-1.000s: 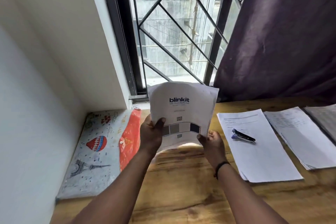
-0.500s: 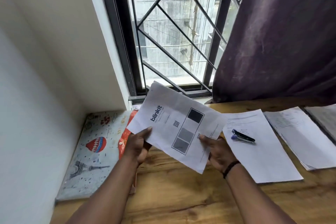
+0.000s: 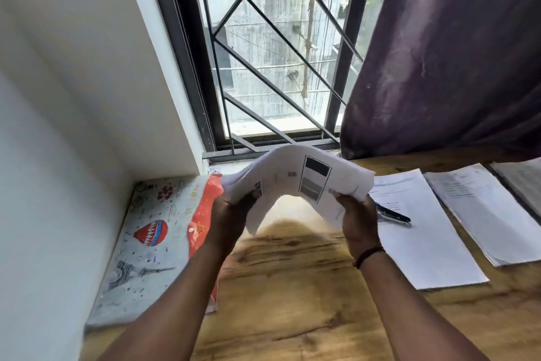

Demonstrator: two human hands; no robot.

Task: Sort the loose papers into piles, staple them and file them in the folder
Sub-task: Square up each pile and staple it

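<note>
Centre frame, the left hand and right hand pinch opposite edges of a bowed white printed paper sheaf, fingers curled underneath, above the wooden table.

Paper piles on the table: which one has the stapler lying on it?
The pile nearest the right hand; the dark stapler rests on it. The next pile to its right carries nothing.

Held papers: centre, above the table, between left hand and right hand.
Folder: 9 o'clock of them, against the wall.
Stapler: 3 o'clock, on the near pile.
Second pile: farther toward 3 o'clock.
Window: 12 o'clock.
</note>
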